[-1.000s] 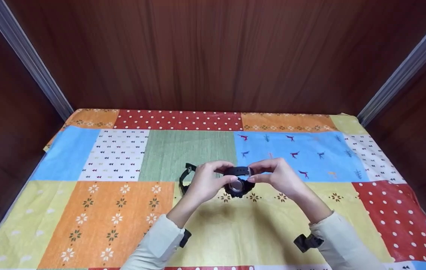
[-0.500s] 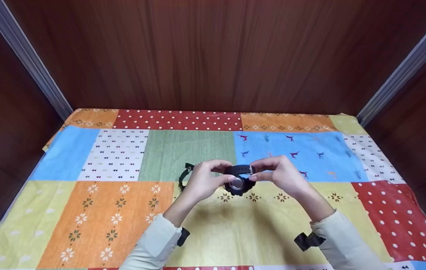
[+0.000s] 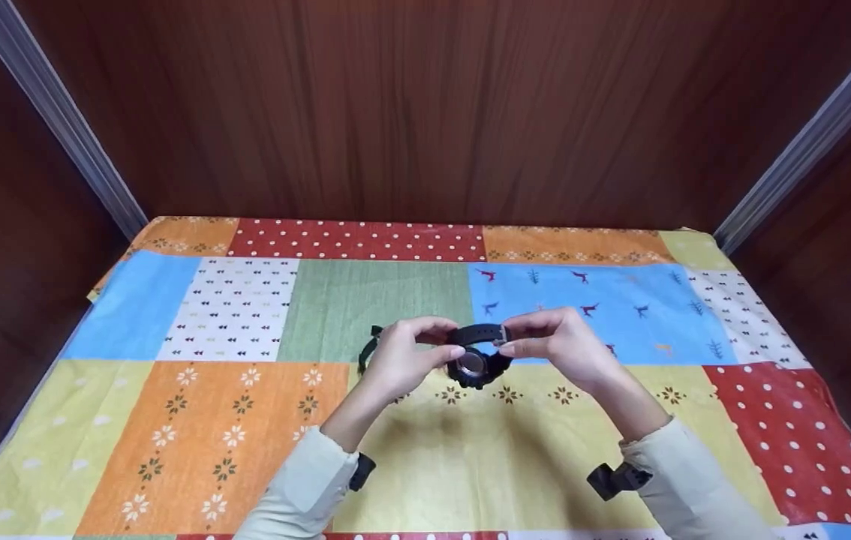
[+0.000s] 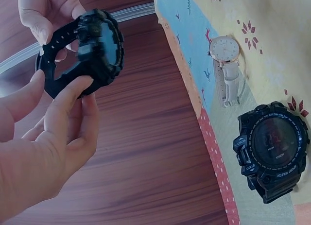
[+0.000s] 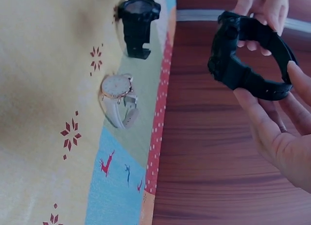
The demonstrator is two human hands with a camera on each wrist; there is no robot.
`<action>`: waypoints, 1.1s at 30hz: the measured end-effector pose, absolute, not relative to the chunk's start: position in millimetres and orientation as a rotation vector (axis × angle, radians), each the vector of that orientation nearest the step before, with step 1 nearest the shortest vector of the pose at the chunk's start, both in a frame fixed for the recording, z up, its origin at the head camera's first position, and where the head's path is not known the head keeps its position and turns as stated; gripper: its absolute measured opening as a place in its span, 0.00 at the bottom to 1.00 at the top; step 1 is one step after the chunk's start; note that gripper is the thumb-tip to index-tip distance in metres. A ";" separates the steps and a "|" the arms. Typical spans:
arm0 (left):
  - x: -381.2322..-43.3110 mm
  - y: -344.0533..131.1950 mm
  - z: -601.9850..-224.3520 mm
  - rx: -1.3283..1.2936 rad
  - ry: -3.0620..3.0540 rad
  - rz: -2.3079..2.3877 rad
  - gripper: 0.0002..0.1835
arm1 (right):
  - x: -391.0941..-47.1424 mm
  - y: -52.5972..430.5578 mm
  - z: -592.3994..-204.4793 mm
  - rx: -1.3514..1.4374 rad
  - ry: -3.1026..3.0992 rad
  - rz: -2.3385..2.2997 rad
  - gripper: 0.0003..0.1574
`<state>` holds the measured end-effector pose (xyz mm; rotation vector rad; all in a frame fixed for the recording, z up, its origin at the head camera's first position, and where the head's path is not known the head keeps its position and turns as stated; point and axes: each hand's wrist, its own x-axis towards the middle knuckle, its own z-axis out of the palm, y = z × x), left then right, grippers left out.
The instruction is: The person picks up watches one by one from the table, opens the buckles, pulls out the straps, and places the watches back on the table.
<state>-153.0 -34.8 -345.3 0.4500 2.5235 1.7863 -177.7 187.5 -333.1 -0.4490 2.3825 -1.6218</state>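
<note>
A black sports watch is held up over the cloth between both hands, its strap joined into a loop. My left hand pinches the strap beside the case on one side. At the buckle end, my right hand grips the strap between thumb and fingers. In the left wrist view the watch's round face points away from the left palm. The right wrist view shows the strap loop with the right thumb on its outer side.
A second black sports watch lies on the patchwork tablecloth, mostly behind my left hand in the head view. Near it rests a watch with a white strap and pale dial. A brown wood-grain panel stands behind the table.
Both hands have risen slightly in the head view with the watch between them. The strap's buckle end tilts up a little more, and both hands keep their grip.
</note>
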 end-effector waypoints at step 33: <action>-152.2 -38.4 -343.3 0.424 2.606 1.743 0.12 | -179.1 188.4 -338.5 -0.444 2.259 -1.702 0.21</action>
